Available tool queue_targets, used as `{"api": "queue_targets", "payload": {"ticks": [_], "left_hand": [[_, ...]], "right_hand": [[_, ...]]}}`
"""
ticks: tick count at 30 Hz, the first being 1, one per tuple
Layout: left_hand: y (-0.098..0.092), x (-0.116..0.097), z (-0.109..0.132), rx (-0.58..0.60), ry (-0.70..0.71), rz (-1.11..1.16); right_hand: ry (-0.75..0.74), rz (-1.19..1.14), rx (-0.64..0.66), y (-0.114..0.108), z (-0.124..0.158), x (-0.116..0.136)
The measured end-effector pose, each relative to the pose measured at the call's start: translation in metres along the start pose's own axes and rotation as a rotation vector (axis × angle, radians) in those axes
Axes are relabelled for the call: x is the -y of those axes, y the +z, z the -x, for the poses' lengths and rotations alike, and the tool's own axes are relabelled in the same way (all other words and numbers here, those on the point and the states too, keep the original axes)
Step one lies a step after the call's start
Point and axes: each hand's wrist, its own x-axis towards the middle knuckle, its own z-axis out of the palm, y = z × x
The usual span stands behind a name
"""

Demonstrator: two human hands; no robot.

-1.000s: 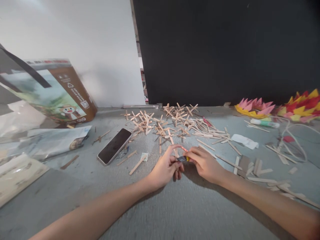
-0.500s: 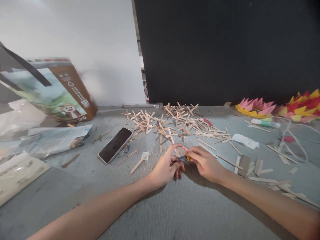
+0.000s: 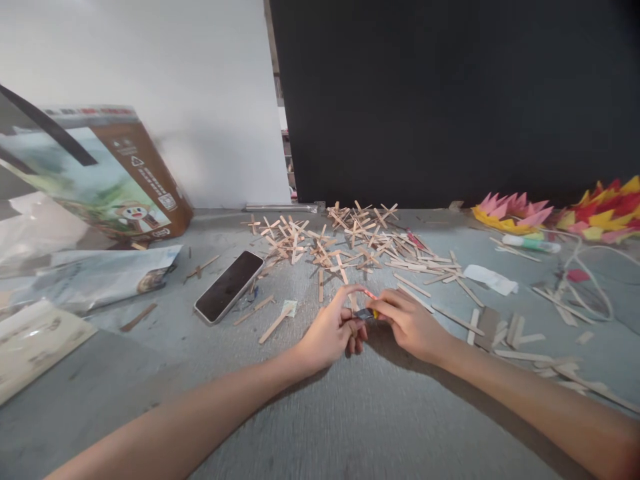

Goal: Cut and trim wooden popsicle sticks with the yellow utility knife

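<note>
My right hand (image 3: pixel 410 327) is closed in a pinch on a small yellow tool (image 3: pixel 375 313). From it a flat, dark grey, blade-like end (image 3: pixel 364 313) reaches to the left, against the fingers of my left hand (image 3: pixel 330 333). That hand's thumb and fingers are curled together; what they hold, if anything, is hidden. A thin red-orange piece (image 3: pixel 369 294) runs between my left index fingertip and my right fingers. Just beyond lies a heap of wooden craft sticks (image 3: pixel 325 253), many joined in crosses and star shapes. One craft stick (image 3: pixel 354 303) shows right behind my fingers.
Left of the hands lies a phone (image 3: pixel 230 287); farther left stand a printed paper bag (image 3: pixel 125 180) and plastic packets (image 3: pixel 105 277). Loose sticks (image 3: pixel 520 357), a glue stick (image 3: pixel 531 244), a white cable (image 3: pixel 575 267) and folded-paper flowers (image 3: pixel 513 213) are on the right. A black panel (image 3: pixel 450 100) rises behind.
The view has shifted very slightly. Both hands stay together in nearly the same pose, with the blade-like end still against my left fingers.
</note>
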Motion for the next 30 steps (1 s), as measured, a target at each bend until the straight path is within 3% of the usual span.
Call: {"api": "queue_targets", "payload": {"ticks": [8,16,24,30], "left_hand": [[0.003,-0.002,0.001,-0.045,-0.025,0.05],[-0.001,0.005,0.001,-0.033,-0.022,-0.079],[0.006,-0.005,0.002,-0.075,-0.04,0.052],[0.004,-0.001,0.002,-0.094,-0.028,-0.044]], "right_hand": [[-0.002,-0.008,-0.014,0.001,0.002,-0.002],[-0.051,0.033,-0.006,0.0,0.0,0.002],[-0.063,0.033,-0.034,-0.003,0.0,0.004],[-0.043,0.083,-0.001,-0.001,0.001,0.003]]}}
